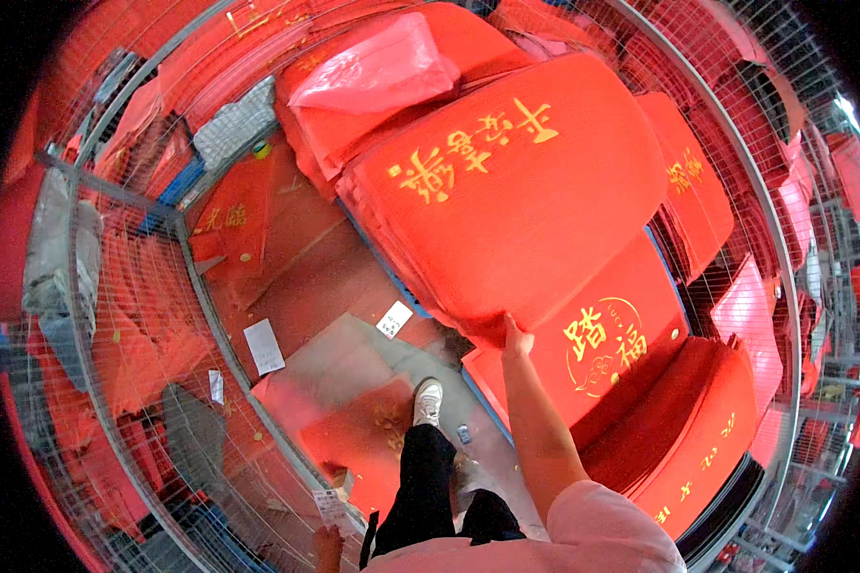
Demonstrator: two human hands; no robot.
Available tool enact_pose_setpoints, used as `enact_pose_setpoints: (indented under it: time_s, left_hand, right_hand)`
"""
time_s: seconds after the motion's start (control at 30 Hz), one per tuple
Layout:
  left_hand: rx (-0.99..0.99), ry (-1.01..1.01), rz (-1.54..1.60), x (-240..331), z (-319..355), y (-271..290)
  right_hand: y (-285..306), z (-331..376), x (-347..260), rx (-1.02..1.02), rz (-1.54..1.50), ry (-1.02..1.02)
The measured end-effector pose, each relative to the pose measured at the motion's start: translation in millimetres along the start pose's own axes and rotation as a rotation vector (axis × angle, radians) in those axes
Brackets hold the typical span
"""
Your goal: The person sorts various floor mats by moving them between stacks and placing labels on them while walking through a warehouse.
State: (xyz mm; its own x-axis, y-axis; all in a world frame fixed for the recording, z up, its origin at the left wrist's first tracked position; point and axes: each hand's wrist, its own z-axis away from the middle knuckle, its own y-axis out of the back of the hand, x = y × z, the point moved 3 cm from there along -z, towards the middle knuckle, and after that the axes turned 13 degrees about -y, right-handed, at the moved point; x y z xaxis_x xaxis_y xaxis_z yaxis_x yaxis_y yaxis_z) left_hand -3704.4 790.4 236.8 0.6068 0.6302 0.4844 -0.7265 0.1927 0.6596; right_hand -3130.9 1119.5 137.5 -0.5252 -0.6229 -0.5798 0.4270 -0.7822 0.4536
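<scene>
My right hand [518, 341] reaches forward and grips the near rounded corner of a large red mat [506, 220] with yellow characters. That mat tops a thick stack, and its corner bends up slightly at my fingers. Under and beside it lies another red mat [631, 277] with a yellow round emblem. Low at the lower edge, my left hand [328, 549] is closed on a white printed paper slip [333, 508]. Part of that hand is cut off by the picture's edge.
A folded stack of red mats [678, 430] stands at my right. Pink plastic wrap [382, 72] covers mats at the back. Loose mats and a white paper [264, 346] lie on the floor at left. Wire mesh fencing [153, 315] curves around; my shoe [428, 401] is between.
</scene>
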Motion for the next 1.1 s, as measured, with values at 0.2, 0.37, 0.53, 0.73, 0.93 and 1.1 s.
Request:
enact_pose_setpoints:
  time_s: [0.2, 0.37, 0.53, 0.73, 0.93, 1.1]
  left_hand:
    - [0.035, -0.129, 0.008, 76.6, -71.9, 14.4]
    - [-0.058, -0.317, 0.105, 153.8, -101.6, 6.7]
    - [-0.08, -0.449, 0.232, 184.8, -158.2, -4.3]
    - [-0.044, -0.541, 0.296, 228.5, -168.7, -10.6]
    - [-0.203, -0.745, -0.147, 261.4, -97.9, -44.7]
    - [-0.357, -0.958, -0.363, 254.3, 15.8, -95.6]
  right_hand:
    - [7.1, 12.9, -48.8, -0.546, -0.561, -0.258]
    - [139.2, 131.1, -128.1, -0.408, -0.298, 0.382]
    - [294.7, 231.4, -39.1, -0.519, -0.313, 0.356]
    - [476.2, 325.7, 80.6, -0.406, 0.03, 0.936]
    - [585.5, 423.0, 198.0, -0.189, 0.037, 1.102]
    - [711.3, 442.3, 293.3, -0.149, 0.154, 0.908]
